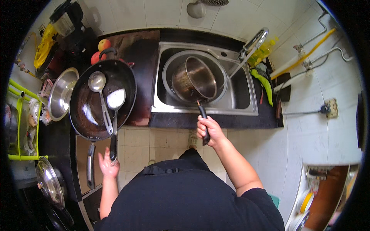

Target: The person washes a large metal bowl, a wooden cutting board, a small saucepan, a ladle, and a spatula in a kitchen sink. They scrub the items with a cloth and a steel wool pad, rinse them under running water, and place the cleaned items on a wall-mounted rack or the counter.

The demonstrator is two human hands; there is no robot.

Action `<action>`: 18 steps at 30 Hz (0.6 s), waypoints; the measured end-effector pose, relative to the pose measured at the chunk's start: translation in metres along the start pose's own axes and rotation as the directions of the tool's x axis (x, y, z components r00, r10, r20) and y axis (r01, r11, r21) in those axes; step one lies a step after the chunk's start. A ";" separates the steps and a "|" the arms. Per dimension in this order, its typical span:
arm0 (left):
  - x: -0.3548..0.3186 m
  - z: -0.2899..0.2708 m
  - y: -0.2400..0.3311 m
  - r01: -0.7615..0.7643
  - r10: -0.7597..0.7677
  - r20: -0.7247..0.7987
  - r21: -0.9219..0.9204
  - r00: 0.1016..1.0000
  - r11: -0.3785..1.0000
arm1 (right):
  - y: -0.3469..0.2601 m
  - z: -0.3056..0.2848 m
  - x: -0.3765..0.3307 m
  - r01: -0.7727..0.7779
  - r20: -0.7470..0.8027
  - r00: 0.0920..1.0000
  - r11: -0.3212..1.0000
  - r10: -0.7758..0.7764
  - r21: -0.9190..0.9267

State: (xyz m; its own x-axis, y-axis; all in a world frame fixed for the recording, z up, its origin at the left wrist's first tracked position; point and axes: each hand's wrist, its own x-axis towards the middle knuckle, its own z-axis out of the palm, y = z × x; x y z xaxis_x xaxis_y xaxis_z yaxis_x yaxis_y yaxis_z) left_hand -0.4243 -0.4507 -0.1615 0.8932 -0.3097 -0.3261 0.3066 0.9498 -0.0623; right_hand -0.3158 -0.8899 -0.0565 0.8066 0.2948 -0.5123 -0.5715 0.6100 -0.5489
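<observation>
While I look down from above, my right hand (208, 130) is wrapped tight around the black handle of a steel saucepan (194, 79), fingers curled fully closed on it. That saucepan is tipped on its side inside a wide steel basin (169, 65), which sits in the sink (246, 98), and its open mouth faces up and to the right. A chrome tap (250, 46) leans in over the sink from the far right corner. My left hand (108, 163) hangs in front of the worktop (142, 73) edge with the palm open and the fingers spread; it sits right at the black handle end of a spatula (115, 101), but I cannot tell whether it is touching or gripping it. That spatula lies in a big dark wok (83, 111) on the worktop, its pale blade resting just beside a steel ladle (97, 82) that also lies in the wok. Left of the wok stands a steel bowl (61, 92), touching or nearly touching its rim. Behind the wok sit two reddish round fruits (101, 50), near a dark appliance in the corner. Lower left, a glass lid (50, 181) lies apart from the rest. Right of the sink, long green peppers (264, 82) lie on the dark worktop near a yellow bottle (264, 52).
</observation>
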 end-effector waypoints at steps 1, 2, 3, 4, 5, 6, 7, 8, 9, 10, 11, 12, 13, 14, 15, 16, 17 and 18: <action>0.001 -0.008 -0.018 0.066 -0.068 -0.037 -0.047 0.997 0.997 | -0.008 -0.012 0.020 -0.057 0.043 0.998 0.996 0.054 0.066; 0.005 -0.006 -0.043 0.068 -0.063 -0.068 0.079 0.996 0.995 | -0.016 -0.019 0.036 -0.102 0.053 0.994 0.990 0.098 0.097; 0.013 -0.003 -0.069 0.078 -0.058 -0.102 0.205 0.993 0.976 | -0.026 -0.025 0.050 -0.145 0.060 0.989 0.981 0.139 0.130; 0.022 0.008 -0.092 0.166 -0.132 -0.159 0.227 0.978 0.960 | -0.032 -0.027 0.063 -0.177 0.037 0.984 0.979 0.174 0.105; 0.037 0.020 -0.115 0.264 -0.212 -0.221 0.240 0.952 0.934 | -0.037 -0.030 0.073 -0.204 0.005 0.979 0.975 0.205 0.085; 0.057 0.040 -0.137 0.289 -0.205 -0.233 0.424 0.950 0.858 | -0.041 -0.032 0.079 -0.236 -0.010 0.971 0.970 0.237 0.060; 0.082 0.062 -0.158 0.310 -0.204 -0.242 0.583 0.949 0.751 | -0.045 -0.034 0.082 -0.241 0.015 0.971 0.970 0.241 0.026; 0.109 0.081 -0.178 0.336 -0.180 -0.291 0.686 0.940 0.645 | -0.044 -0.042 0.085 -0.257 0.023 0.966 0.966 0.258 -0.028; 0.140 0.102 -0.195 0.366 -0.156 -0.335 0.768 0.929 0.525 | -0.046 -0.048 0.087 -0.270 0.026 0.962 0.959 0.273 -0.083; 0.169 0.117 -0.214 0.368 -0.134 -0.355 0.749 0.925 0.551 | -0.047 -0.052 0.091 -0.268 0.062 0.959 0.954 0.278 -0.135; 0.198 0.130 -0.231 0.366 -0.111 -0.373 0.732 0.921 0.575 | -0.047 -0.057 0.096 -0.274 0.035 0.957 0.934 0.289 -0.230; 0.223 0.135 -0.242 0.375 -0.093 -0.394 0.739 0.915 0.559 | -0.053 -0.054 0.095 -0.274 0.014 0.956 0.912 0.292 -0.306; 0.245 0.136 -0.251 0.387 -0.076 -0.415 0.745 0.907 0.543 | -0.058 -0.053 0.093 -0.275 -0.008 0.956 0.883 0.295 -0.380; 0.264 0.136 -0.259 0.385 -0.167 -0.356 0.730 0.919 0.564 | -0.060 -0.062 0.097 -0.202 0.133 0.940 0.827 0.315 -0.525; 0.278 0.143 -0.264 0.480 -0.342 -0.338 0.662 0.877 0.575 | -0.062 -0.068 0.096 -0.154 0.134 0.943 0.757 0.304 -0.635; 0.288 0.144 -0.268 0.547 -0.431 -0.339 0.576 0.836 0.607 | -0.074 -0.069 0.092 -0.109 0.141 0.942 0.673 0.306 -0.732; 0.297 0.144 -0.271 0.608 -0.513 -0.329 0.488 0.792 0.626 | -0.089 -0.070 0.089 -0.057 0.153 0.939 0.576 0.309 -0.815; 0.302 0.138 -0.279 0.566 -0.444 -0.367 0.369 0.818 0.737 | -0.098 -0.080 0.084 0.042 0.139 0.968 0.415 0.207 -0.909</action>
State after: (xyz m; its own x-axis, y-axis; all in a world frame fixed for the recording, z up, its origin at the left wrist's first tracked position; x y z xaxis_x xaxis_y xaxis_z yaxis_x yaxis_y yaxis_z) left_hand -0.1951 -0.8151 -0.1123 0.4734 -0.6587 -0.5848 0.8530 0.5086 0.1176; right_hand -0.2043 -0.9841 -0.0986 0.6837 0.5141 -0.5180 -0.3405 -0.4031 -0.8495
